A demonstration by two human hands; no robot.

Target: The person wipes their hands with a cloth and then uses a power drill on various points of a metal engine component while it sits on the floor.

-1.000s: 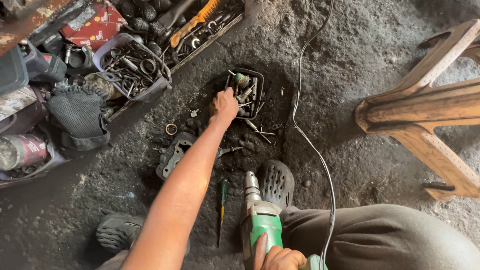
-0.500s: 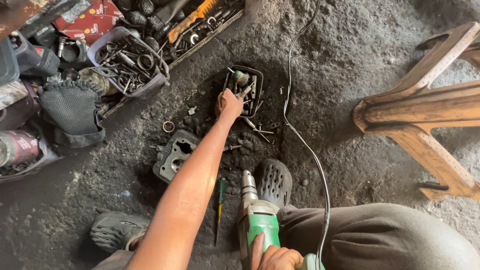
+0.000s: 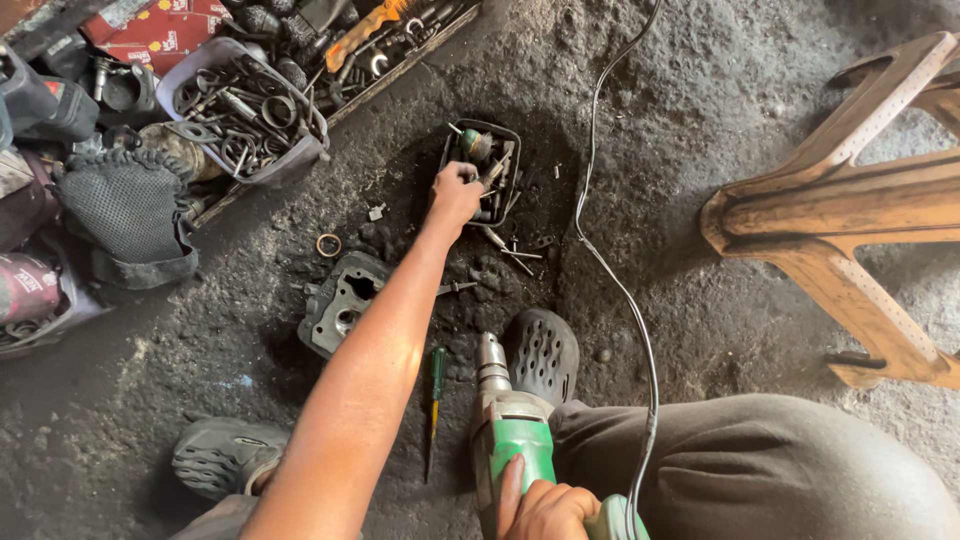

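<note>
Landmark: small black rectangular plastic tray [image 3: 512, 140] of loose metal bits, on the dark gritty floor [image 3: 700, 330].

1. Left hand [image 3: 455, 192]: arm stretched out, hand at the tray's near left edge, reaching in. Fingers curled together over the contents; whether they pinch a piece cannot be told, as the knuckles cover the fingertips.
2. Tray contents: short metal bits and rods, plus a green-headed piece [image 3: 474, 143] at the far end, just beyond the fingers. The tray's long axis runs away from the person, roughly in line with the forearm. The left hand is the nearer hand by far.
3. Right hand [image 3: 545, 505]: well this side of the tray, wrapped closed around the handle of a green and grey electric drill [image 3: 510, 425]. The drill lies with its metal chuck pointing towards the tray; the lower handle is cut off by the frame edge.
4. Thin grey cable [image 3: 610, 270]: runs from the drill past the tray's right side and out at the top.
5. Scattered screws [image 3: 515, 250]: on the floor just this side of the tray.
6. Grey cast metal engine part [image 3: 340, 305]: left of and nearer than the tray, partly hidden by the forearm.
7. Green-handled screwdriver [image 3: 436, 400]: nearer than the tray, beside the drill.
8. Pale plastic tub of metal rings and hooks [image 3: 245, 115]: left of the tray.
9. Wooden stool frame [image 3: 850, 210]: well right of the tray, partly cut off.
10. Two dark perforated sandals [image 3: 545, 350]: nearer than the tray; the left one is half hidden.
</note>
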